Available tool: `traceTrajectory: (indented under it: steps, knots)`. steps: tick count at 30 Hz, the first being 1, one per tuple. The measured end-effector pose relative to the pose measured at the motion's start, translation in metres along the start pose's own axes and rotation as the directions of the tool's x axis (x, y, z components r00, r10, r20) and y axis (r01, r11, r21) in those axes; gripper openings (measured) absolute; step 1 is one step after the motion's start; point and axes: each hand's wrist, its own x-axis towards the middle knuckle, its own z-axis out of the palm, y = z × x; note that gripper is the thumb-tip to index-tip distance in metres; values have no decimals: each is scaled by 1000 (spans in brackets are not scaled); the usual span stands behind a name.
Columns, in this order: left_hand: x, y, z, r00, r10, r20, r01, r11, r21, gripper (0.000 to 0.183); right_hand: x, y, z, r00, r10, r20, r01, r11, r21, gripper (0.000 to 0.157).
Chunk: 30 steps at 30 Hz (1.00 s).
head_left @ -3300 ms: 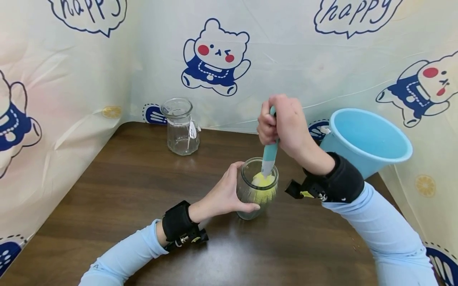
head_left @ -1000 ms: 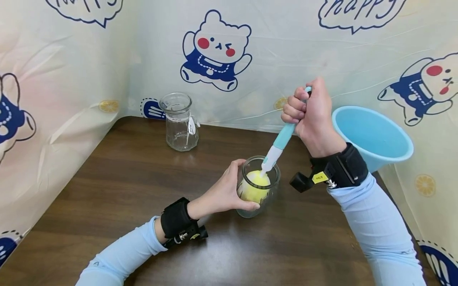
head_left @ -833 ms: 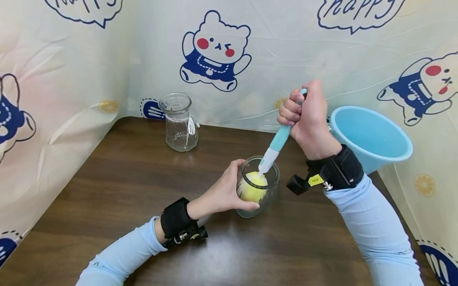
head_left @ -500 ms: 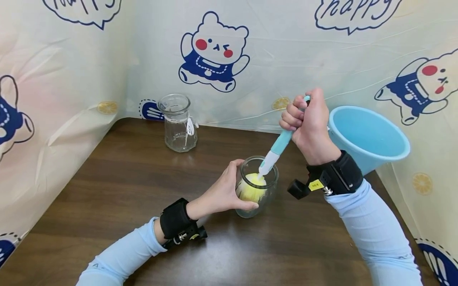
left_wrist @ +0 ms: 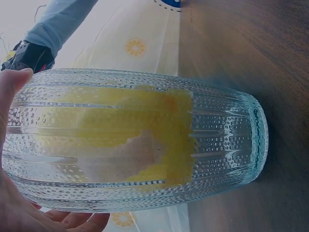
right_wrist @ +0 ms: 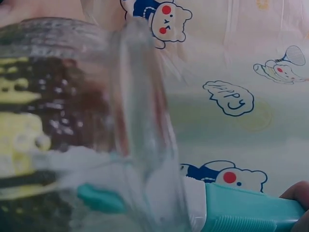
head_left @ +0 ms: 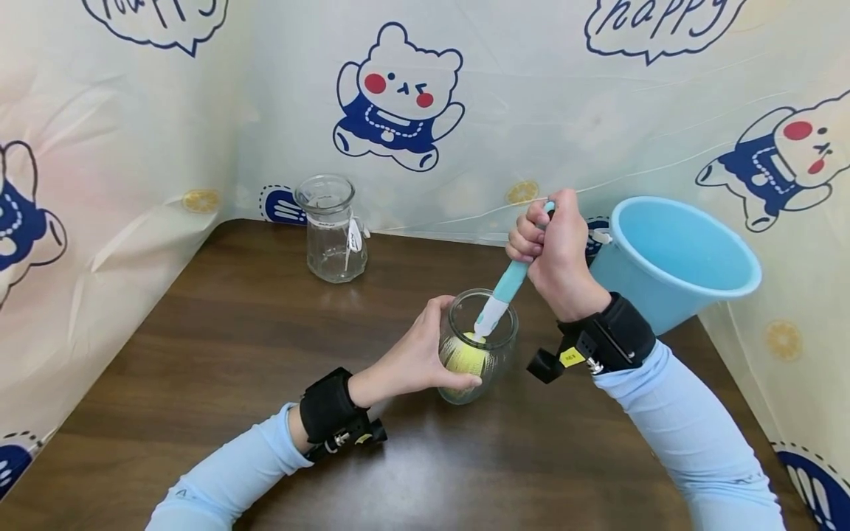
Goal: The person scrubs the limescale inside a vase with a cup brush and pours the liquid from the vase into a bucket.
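Observation:
My left hand (head_left: 415,352) wraps round a ribbed clear glass jar (head_left: 498,365), thumb at the near side and fingers round the far side. The jar stands on the table, its open mouth upward. In my right hand (head_left: 558,254) I grip the teal-and-white handle (head_left: 510,282) of a sponge bottle brush, which slants down leftward through the jar's mouth. Its yellow sponge head (head_left: 465,359) is inside, against the left part of the jar. Through the glass in the left wrist view the sponge (left_wrist: 116,116) shows a pale patch and ends short of the jar's base.
A second clear glass jar (head_left: 336,254) with a white tag stands at the back left of the brown wooden table (head_left: 265,332). To the right, behind my right wrist, is a light blue bucket (head_left: 664,287). A cloth (head_left: 531,96) with printed bears hangs behind the table.
My right hand has come down and left, and the sponge head sits lower in the jar. The handle leans further right than about three seconds ago. My left hand keeps its grip.

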Motion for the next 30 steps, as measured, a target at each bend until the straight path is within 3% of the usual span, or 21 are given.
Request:
traceTrajectory:
  steps: [16, 24, 30]
  knots:
    - [1, 0, 1, 1000, -13, -6, 13, 1000, 6, 100, -4, 10, 0, 999, -30, 42, 32, 998, -47, 38]
    - [1, 1, 2, 1000, 5, -7, -5, 1000, 9, 99, -17, 17, 3, 985, 24, 173, 0, 990, -140, 36]
    - [1, 0, 1, 1000, 4, -9, -4, 1000, -1, 98, -22, 23, 4, 973, 5, 232, 35, 985, -167, 35]
